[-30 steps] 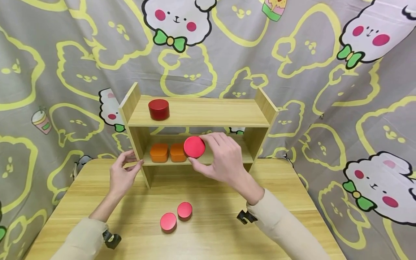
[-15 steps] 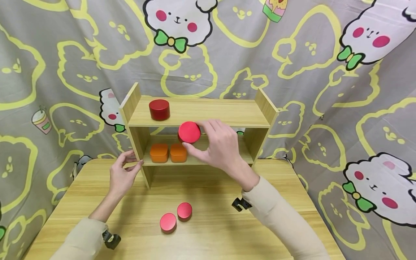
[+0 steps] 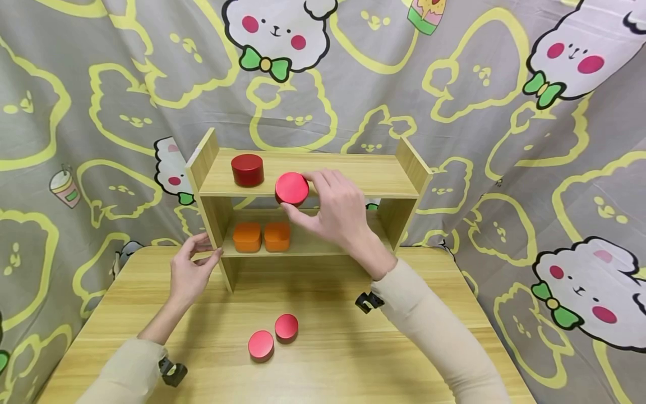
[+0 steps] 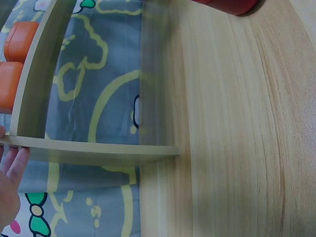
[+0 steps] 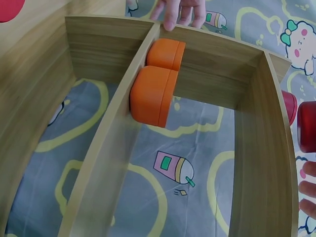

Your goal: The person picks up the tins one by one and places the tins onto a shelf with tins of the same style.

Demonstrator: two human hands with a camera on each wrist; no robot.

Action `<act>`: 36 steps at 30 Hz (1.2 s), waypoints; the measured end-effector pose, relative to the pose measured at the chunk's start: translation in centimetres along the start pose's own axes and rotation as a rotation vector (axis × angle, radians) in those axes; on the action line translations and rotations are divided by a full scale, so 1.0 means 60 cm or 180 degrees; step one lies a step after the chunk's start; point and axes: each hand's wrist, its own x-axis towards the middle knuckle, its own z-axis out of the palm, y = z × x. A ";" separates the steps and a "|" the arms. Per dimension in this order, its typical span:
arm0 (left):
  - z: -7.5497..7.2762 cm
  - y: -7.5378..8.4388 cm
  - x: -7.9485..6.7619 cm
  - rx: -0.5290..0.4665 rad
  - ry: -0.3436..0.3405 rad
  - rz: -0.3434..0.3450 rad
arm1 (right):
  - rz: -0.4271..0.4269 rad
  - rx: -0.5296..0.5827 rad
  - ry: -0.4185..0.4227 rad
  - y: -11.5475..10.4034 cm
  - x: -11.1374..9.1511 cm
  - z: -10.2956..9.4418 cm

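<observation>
My right hand [image 3: 338, 207] pinches a round red tin [image 3: 291, 189] between thumb and fingers. The tin overlaps the front edge of the upper board in the head view; the right wrist view shows the held tin [image 5: 308, 126] beside another red tin [image 5: 289, 107]. That dark red tin [image 3: 247, 170] stands upright at the left of the upper board. My left hand [image 3: 190, 268] holds the left side panel of the small wooden shelf [image 3: 323, 253], its thumb at the front edge. In the left wrist view, fingers [image 4: 19, 165] lie against the panel's outer face.
Two orange rounded-square boxes [image 3: 247, 238] stand side by side at the left of the middle board. On the table [image 3: 353, 359], two smaller round red tins [image 3: 261, 345] lie in front of the shelf. A cartoon-patterned curtain [image 3: 383, 84] hangs behind and at the sides.
My right hand has lifted the red tin from in front of the middle board up to the upper board's front edge. The left hand stays on the side panel.
</observation>
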 end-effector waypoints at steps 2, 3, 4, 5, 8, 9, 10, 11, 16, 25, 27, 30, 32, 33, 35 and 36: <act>-0.001 0.001 0.000 -0.0003 -0.0001 0.0002 | 0.0023 -0.0010 -0.0016 0.002 0.005 0.003; -0.001 0.002 0.000 -0.0011 0.0000 -0.0002 | 0.0034 -0.0015 -0.0029 0.002 0.007 0.004; -0.001 0.003 0.000 -0.0011 -0.0001 -0.0003 | 0.0047 -0.0023 -0.0039 0.003 0.009 0.006; -0.001 0.003 0.000 -0.0006 -0.0003 0.0001 | 0.0061 -0.0027 -0.0050 0.004 0.011 0.008; -0.001 0.002 0.000 0.0017 -0.0013 0.0007 | 0.0103 -0.0060 -0.0092 0.006 0.016 0.013; -0.001 0.002 0.000 0.0025 -0.0014 0.0005 | 0.0119 -0.0068 -0.0107 0.006 0.018 0.014; -0.001 0.002 0.001 0.0034 -0.0019 0.0000 | 0.0133 -0.0081 -0.0123 0.006 0.019 0.015; 0.000 0.002 0.001 0.0036 -0.0022 -0.0009 | 0.0147 -0.0089 -0.0138 0.006 0.020 0.016; 0.000 0.006 0.001 0.0022 -0.0027 -0.0067 | 0.0186 -0.0133 -0.0213 0.006 0.026 0.020; 0.000 0.007 0.003 0.0018 -0.0018 -0.0128 | 0.0166 -0.0212 -0.0294 0.008 0.034 0.029; 0.000 0.006 0.003 0.0017 -0.0018 -0.0146 | 0.0145 -0.0254 -0.0322 0.009 0.035 0.031; -0.001 0.008 0.002 0.0011 -0.0017 -0.0154 | 0.0118 -0.0325 -0.0374 0.009 0.037 0.033; -0.001 0.009 0.001 0.0006 -0.0014 -0.0147 | 0.0108 -0.0372 -0.0411 0.010 0.039 0.034; -0.001 0.009 0.001 0.0004 -0.0012 -0.0143 | 0.0105 -0.0391 -0.0430 0.010 0.039 0.035; -0.001 0.011 0.001 0.0003 -0.0013 -0.0131 | 0.0114 -0.0411 -0.0470 0.010 0.040 0.036; -0.001 0.011 0.001 0.0006 -0.0019 -0.0125 | 0.0122 -0.0417 -0.0491 0.010 0.040 0.036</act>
